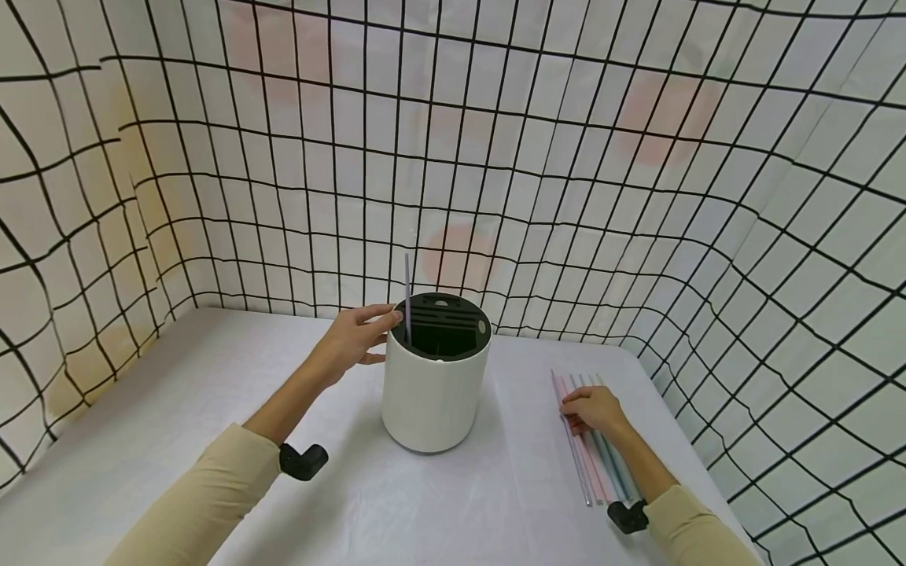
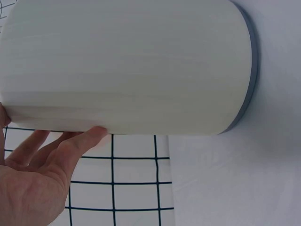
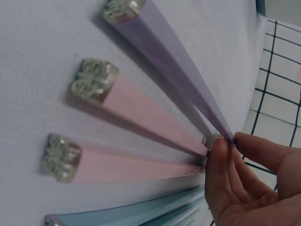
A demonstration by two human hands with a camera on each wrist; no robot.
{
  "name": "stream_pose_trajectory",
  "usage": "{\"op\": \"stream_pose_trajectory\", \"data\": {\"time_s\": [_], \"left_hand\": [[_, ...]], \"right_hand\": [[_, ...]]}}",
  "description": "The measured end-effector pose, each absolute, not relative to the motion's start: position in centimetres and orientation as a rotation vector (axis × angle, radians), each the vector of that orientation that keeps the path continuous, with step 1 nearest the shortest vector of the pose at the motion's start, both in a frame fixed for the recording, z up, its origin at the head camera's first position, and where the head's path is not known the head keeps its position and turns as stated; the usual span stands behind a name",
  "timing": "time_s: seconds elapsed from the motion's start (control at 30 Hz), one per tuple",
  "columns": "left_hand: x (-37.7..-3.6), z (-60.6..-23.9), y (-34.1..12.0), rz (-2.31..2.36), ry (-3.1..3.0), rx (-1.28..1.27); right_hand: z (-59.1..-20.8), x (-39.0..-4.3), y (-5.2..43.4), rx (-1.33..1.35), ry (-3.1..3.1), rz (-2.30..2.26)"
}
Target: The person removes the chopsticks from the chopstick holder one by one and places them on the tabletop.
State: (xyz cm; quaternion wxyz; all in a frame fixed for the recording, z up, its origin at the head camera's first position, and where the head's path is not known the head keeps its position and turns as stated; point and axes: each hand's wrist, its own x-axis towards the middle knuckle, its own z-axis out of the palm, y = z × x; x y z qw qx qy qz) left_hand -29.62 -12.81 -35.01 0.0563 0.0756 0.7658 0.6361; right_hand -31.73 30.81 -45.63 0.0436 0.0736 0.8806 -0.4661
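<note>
A white cylindrical utensil holder point(image 1: 433, 405) with a black slotted top stands upright on the table. One purple chopstick point(image 1: 407, 287) rises from the left side of its opening. My left hand point(image 1: 357, 334) holds the holder at its upper left, thumb at the rim and fingers against the side; the left wrist view shows those fingers point(image 2: 96, 134) touching the white wall. To the right, my right hand point(image 1: 594, 409) pinches a purple chopstick point(image 3: 174, 61) between thumb and fingertips. Pink chopsticks point(image 3: 146, 113) and blue chopsticks point(image 3: 127, 209) with silver ornamented ends lie beside it.
Black wire grid panels point(image 1: 453, 157) enclose the back and both sides, with white sheeting behind. A white cloth covers the table point(image 1: 340, 503). Black straps with small black mounts point(image 1: 304, 462) are on both wrists.
</note>
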Motion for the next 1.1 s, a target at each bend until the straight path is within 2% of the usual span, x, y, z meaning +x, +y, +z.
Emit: {"op": "stream_pose_trajectory", "data": {"time_s": [0.3,0.73,1.1], "left_hand": [[-29.6,-35.0,-12.8,1.936,2.314,0.223],[-29.7,-35.1,-12.8,1.936,2.317,0.229],[-29.6,-34.9,-12.7,1.938,2.314,0.220]], "right_hand": [[-46.0,-31.9,31.0,0.239,2.744,-1.398],[-44.4,-31.5,31.0,0.196,2.831,-1.371],[-39.0,-31.5,27.6,0.004,2.801,-1.503]]}}
